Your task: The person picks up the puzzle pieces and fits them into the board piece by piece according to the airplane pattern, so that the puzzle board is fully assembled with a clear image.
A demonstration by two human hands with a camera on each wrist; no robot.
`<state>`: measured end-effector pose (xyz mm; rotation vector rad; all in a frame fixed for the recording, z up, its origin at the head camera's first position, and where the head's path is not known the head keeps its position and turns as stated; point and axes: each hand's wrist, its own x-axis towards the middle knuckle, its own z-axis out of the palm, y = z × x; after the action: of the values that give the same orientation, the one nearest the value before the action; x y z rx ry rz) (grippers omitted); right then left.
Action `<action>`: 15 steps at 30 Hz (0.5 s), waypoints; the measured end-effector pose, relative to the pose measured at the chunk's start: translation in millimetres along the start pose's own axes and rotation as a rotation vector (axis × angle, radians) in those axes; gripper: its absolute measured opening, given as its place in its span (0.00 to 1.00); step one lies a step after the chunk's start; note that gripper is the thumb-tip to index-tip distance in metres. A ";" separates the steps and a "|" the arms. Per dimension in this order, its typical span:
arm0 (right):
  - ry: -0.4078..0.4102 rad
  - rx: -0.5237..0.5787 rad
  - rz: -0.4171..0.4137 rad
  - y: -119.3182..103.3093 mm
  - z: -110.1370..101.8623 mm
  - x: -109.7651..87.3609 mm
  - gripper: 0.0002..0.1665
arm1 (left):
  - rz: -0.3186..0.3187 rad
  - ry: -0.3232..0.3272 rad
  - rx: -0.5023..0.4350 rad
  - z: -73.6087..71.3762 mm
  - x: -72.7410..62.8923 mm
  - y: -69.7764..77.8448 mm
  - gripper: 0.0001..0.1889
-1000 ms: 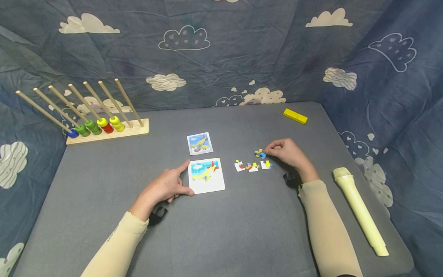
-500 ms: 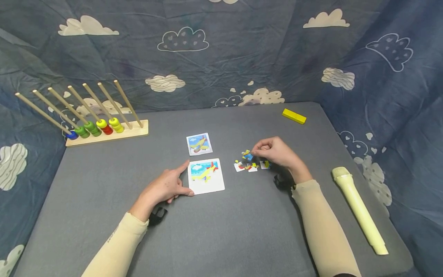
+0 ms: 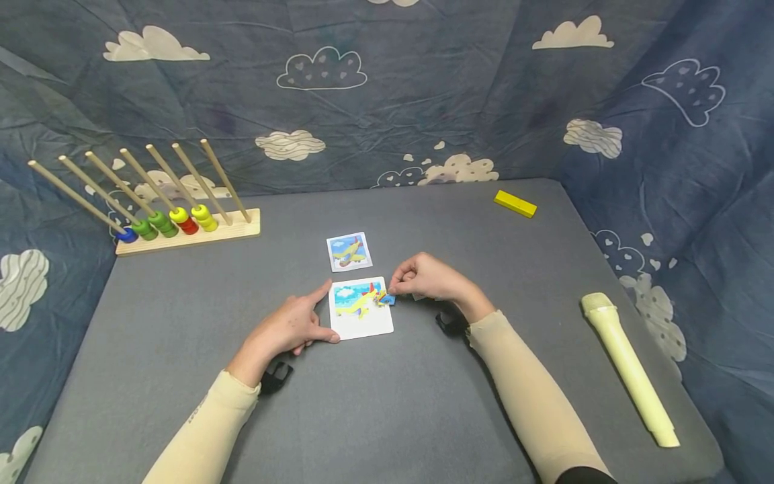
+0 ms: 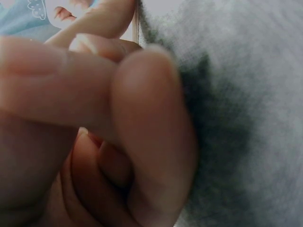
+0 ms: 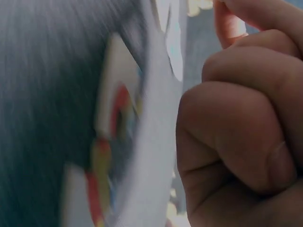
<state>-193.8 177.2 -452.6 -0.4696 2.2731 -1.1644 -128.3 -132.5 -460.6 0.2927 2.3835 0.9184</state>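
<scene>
A white puzzle board (image 3: pixel 363 329) lies on the grey table, its upper part filled with a yellow plane on blue sky. Along its left edge rests my left hand (image 3: pixel 293 321), index finger and thumb stretched apart against the board and the other fingers folded under. My right hand (image 3: pixel 429 277) pinches a blue and yellow puzzle piece (image 3: pixel 387 300) over the board's right edge; whether it touches the board I cannot tell. Loose puzzle pieces (image 5: pixel 113 75), blurred in the right wrist view, lie under that hand and are mostly hidden in the head view.
Just behind the board lies a picture card (image 3: pixel 349 252) of the plane. A wooden bead rack (image 3: pixel 236 228) with upright rods stands at the back left. The yellow block (image 3: pixel 515 204) is at the back right, and a pale yellow microphone-shaped stick (image 3: pixel 631 370) lies at the right.
My right hand has carried the blue and yellow puzzle piece leftward from beside the loose pieces to the board's right edge. The left hand has stayed in place.
</scene>
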 end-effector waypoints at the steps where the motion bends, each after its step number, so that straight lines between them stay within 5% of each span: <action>1: -0.005 -0.013 -0.015 -0.2 3.5 2.8 0.05 | -0.002 0.000 0.001 0.0 0.1 0.1 0.62; 15: 0.070 -0.180 -0.094 -5.2 25.7 15.3 0.07 | -0.027 -0.010 0.007 0.2 0.5 1.4 0.62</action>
<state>-190.1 149.9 -465.3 -0.6192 2.4520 -1.0401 -128.6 -131.2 -460.0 0.2671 2.3764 0.8944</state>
